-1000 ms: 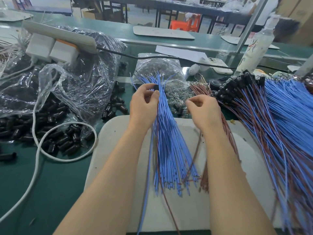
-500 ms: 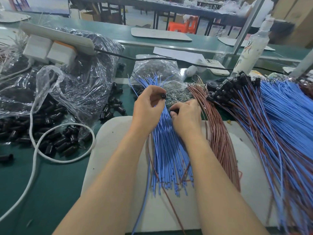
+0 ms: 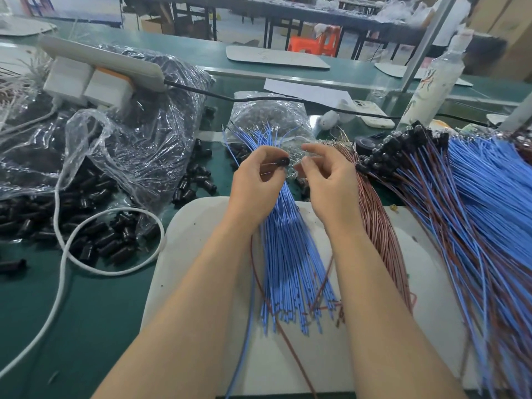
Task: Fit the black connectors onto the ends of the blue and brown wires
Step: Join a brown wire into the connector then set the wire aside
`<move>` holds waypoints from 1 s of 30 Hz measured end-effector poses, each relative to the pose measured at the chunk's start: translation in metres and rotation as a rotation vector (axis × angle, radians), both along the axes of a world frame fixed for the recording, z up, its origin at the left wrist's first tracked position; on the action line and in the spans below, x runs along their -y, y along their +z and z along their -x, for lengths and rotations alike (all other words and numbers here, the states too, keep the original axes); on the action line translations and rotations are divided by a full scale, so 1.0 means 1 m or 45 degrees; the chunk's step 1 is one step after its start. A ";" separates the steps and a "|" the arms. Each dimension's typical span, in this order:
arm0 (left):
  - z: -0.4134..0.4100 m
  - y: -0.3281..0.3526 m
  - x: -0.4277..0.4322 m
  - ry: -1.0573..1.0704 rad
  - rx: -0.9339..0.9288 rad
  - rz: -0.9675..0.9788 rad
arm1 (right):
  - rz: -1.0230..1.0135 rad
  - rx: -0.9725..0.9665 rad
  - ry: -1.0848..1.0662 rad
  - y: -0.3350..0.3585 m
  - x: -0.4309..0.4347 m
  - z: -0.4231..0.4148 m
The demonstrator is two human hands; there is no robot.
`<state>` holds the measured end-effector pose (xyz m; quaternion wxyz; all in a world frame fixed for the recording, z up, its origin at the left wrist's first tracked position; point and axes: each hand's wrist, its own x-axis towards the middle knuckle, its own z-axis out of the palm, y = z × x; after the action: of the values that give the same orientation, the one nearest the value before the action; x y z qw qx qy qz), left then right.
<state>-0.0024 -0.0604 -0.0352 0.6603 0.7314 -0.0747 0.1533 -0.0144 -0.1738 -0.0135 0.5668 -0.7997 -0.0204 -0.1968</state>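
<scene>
**Black connector pinched over the blue wires**

A small black cylindrical connector [image 3: 283,161] is pinched between the thumb and fingertips of the left hand [image 3: 256,185], held just above the far end of a fanned bundle of thin blue insulated wires [image 3: 288,254]. The right hand [image 3: 328,180] is raised just beside it, fingers curled and the forefinger reaching toward the connector. Whether it grips a wire or anything else cannot be told.

The blue wires lie on a white, rounded plastic mat [image 3: 201,254]. A bundle of thin brown insulated wires [image 3: 377,226] curves along the mat beside them, under the right wrist. Further right lies a thick heap of blue and brown wires [image 3: 475,211] whose far ends carry a cluster of fitted black connectors [image 3: 403,151].

The mat sits on a green counter [image 3: 86,312]. To the left, a pile of loose black connectors [image 3: 95,243] spills from a large crumpled clear plastic bag [image 3: 129,145], and a white round cable [image 3: 63,254] loops across the pile. A white power strip [image 3: 100,61] rests on top of the bag.

Beyond the hands sits a small clear bag of tiny metal parts [image 3: 267,116], with a white phone [image 3: 371,113] and a tall translucent plastic bottle [image 3: 431,82] further back to the right.
</scene>
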 end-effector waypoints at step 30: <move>0.005 -0.007 0.003 0.287 0.017 -0.531 | 0.510 0.089 -0.047 -0.005 -0.009 0.004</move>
<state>-0.0075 -0.0635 -0.0417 0.4733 0.8545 -0.0270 0.2122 -0.0183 -0.1651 -0.0183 0.3916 -0.8894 -0.0640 -0.2270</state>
